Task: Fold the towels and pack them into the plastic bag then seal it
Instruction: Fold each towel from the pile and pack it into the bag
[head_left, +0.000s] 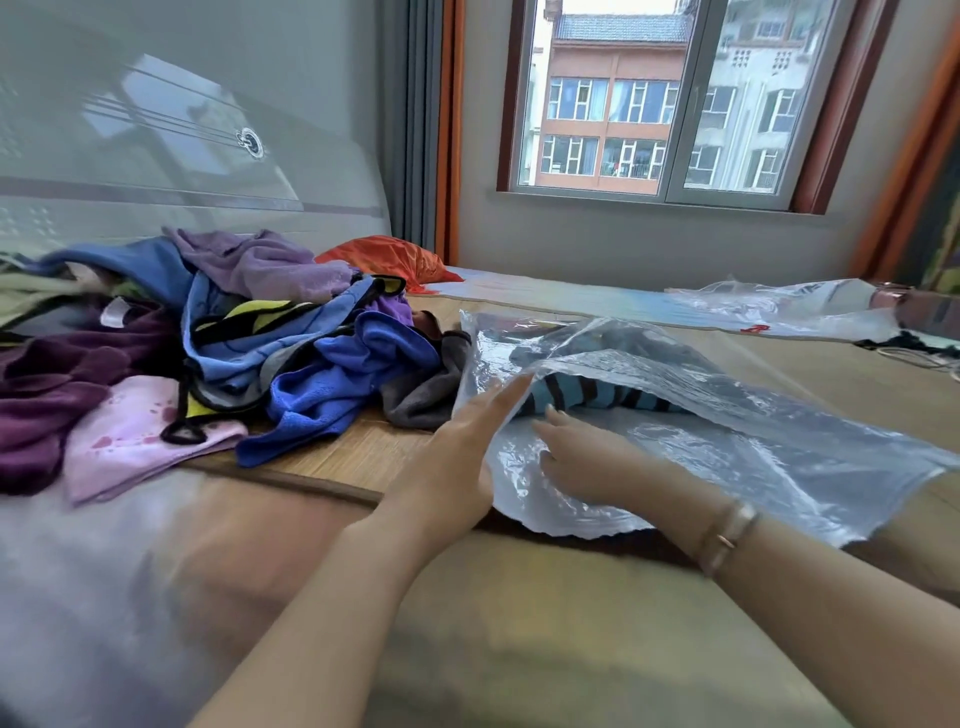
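A clear plastic bag (727, 447) lies on the bed mat at centre right, its mouth facing me. Inside it sits a folded teal towel with dark stripes (587, 397). My left hand (467, 447) lies with straight fingers against the bag's left edge, lifting the upper layer. My right hand (587, 457) reaches into the mouth, fingers extended toward the striped towel, partly veiled by plastic. A heap of unfolded towels (234, 353) in blue, purple, pink and grey lies to the left.
A second crumpled plastic bag (800, 306) lies at the far right of the bed. An orange cloth (389, 257) sits by the headboard (156, 145). A window is beyond the bed. Bare woven mat (337, 452) shows between the heap and the bag.
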